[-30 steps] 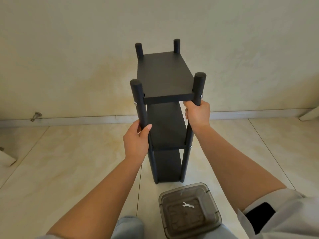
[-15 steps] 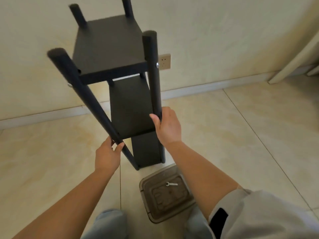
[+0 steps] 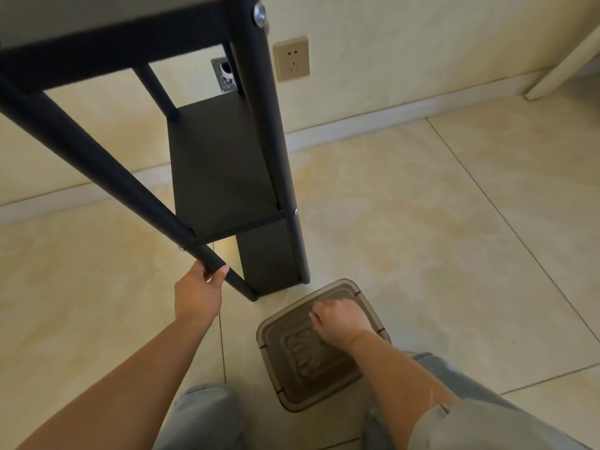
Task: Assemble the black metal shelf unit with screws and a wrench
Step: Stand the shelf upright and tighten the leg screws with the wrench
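Observation:
The black metal shelf unit (image 3: pixel 224 164) stands on the tiled floor and leans toward me, its top shelf close to the camera. My left hand (image 3: pixel 198 293) grips its front left post low down, just under the middle shelf. My right hand (image 3: pixel 341 321) rests with curled fingers on the smoky grey plastic box lid (image 3: pixel 292 368) in front of the shelf's feet. No wrench shows on the lid, and the right hand covers that part of it. Silver screw heads (image 3: pixel 259 14) show on the front right post.
A wall with a beige socket (image 3: pixel 291 58) and a metal wall plate (image 3: pixel 224 74) is right behind the shelf. A white baseboard (image 3: pixel 389 112) runs along the floor. A white slanted furniture leg (image 3: pixel 558 69) is at the far right. My knees are at the bottom edge.
My right hand let go of the front right post and dropped onto the box lid, covering the wrench. My left hand slid lower on the left post. The shelf now leans closer to me.

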Demonstrator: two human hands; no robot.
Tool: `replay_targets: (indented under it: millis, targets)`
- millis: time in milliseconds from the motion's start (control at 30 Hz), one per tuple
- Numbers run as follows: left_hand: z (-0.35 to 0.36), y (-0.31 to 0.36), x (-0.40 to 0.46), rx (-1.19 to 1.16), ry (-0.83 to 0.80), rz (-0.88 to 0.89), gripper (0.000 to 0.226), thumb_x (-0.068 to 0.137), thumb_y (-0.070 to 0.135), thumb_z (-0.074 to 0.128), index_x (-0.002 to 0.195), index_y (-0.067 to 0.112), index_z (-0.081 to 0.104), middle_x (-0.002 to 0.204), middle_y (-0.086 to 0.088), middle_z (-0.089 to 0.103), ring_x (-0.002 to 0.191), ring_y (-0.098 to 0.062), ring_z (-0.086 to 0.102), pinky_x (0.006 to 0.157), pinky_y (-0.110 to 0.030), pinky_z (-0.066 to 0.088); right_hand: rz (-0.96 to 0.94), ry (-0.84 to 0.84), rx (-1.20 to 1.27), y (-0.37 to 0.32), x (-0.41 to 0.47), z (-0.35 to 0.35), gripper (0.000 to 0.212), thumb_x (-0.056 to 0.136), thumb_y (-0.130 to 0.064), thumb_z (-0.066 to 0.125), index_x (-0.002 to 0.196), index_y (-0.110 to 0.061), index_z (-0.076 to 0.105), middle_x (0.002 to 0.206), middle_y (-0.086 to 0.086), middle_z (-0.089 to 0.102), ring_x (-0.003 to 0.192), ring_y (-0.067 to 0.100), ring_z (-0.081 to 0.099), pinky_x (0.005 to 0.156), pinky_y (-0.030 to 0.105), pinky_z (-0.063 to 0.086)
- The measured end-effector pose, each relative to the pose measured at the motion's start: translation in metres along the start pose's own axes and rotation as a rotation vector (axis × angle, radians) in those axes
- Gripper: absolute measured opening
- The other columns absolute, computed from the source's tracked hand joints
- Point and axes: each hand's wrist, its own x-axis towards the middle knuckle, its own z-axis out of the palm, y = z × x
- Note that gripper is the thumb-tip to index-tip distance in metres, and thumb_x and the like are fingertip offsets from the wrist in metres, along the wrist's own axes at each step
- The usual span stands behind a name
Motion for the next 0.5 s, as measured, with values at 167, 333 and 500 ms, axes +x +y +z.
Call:
replay_targets:
  millis: [167, 333, 500]
  targets:
    - [0.005, -0.007, 0.007, -0.012, 0.017, 0.024, 0.041, 0.093, 0.032, 0.056, 0.127, 0.009, 0.054, 0.120, -0.010, 0.063, 0.110, -0.032, 0.059, 0.092, -0.037, 0.046, 0.172, -0.202, 0.017, 0.007, 0.021, 0.039, 0.023, 0.096, -0.011, 0.046, 0.110, -0.009, 0.064, 0.105, 0.007, 0.066, 0.090, 0.017, 0.064, 0.076, 0.025, 0.049]
    - [0.004, -0.013, 0.012, 0.007, 0.017, 0.045, 0.042, 0.092, 0.033, 0.057, 0.127, 0.011, 0.055, 0.118, -0.008, 0.064, 0.108, -0.028, 0.060, 0.087, -0.031, 0.044, 0.233, -0.193, 0.063, 0.012, 0.033, 0.063, 0.025, 0.097, -0.009, 0.043, 0.115, -0.011, 0.060, 0.110, 0.006, 0.064, 0.094, 0.015, 0.061, 0.075, 0.021, 0.043]
    - [0.006, -0.015, 0.013, 0.001, 0.029, 0.046, 0.041, 0.091, 0.034, 0.057, 0.125, 0.013, 0.057, 0.119, -0.005, 0.064, 0.108, -0.026, 0.060, 0.089, -0.030, 0.044, 0.275, -0.213, -0.003, 0.014, 0.040, 0.071, 0.027, 0.096, -0.004, 0.042, 0.115, -0.010, 0.061, 0.111, 0.007, 0.064, 0.096, 0.017, 0.062, 0.076, 0.023, 0.047]
